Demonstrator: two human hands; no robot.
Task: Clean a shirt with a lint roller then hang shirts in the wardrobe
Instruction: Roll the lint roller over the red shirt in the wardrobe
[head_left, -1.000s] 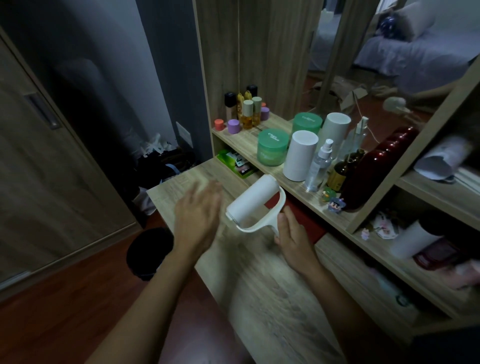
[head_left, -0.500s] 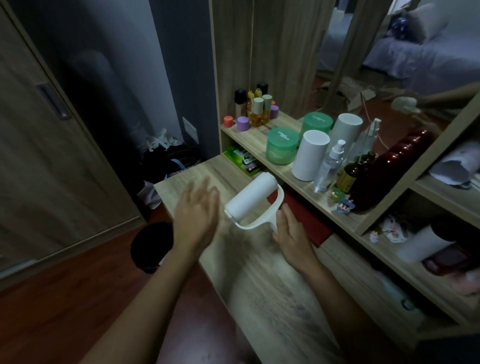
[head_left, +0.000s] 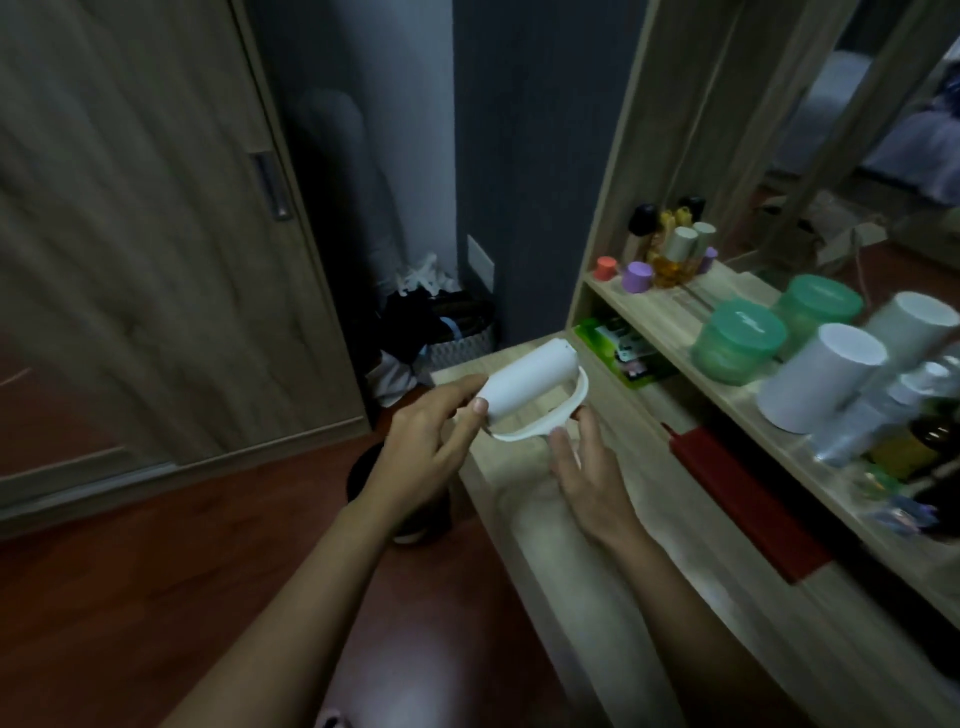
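Observation:
A white lint roller (head_left: 530, 384) hovers above the left end of the wooden desk (head_left: 597, 545), its roll pointing up and to the right. My left hand (head_left: 426, 447) pinches the near end of the roll with thumb and fingers. My right hand (head_left: 587, 473) holds the curved white handle from below, fingers curled round it. No shirt is in view. The wardrobe's wooden sliding door (head_left: 156, 249) stands shut on the left.
A shelf (head_left: 675, 312) on the right carries small bottles (head_left: 670, 249), two green jars (head_left: 737, 343) and white cylinders (head_left: 821, 374). A red flat object (head_left: 743, 499) lies on the desk. A black bin (head_left: 400, 499) stands on the floor, with bags (head_left: 441, 327) behind it.
My left hand moved from open beside the roller to pinching the roll's end. The view swung left, bringing the wardrobe door further into the picture.

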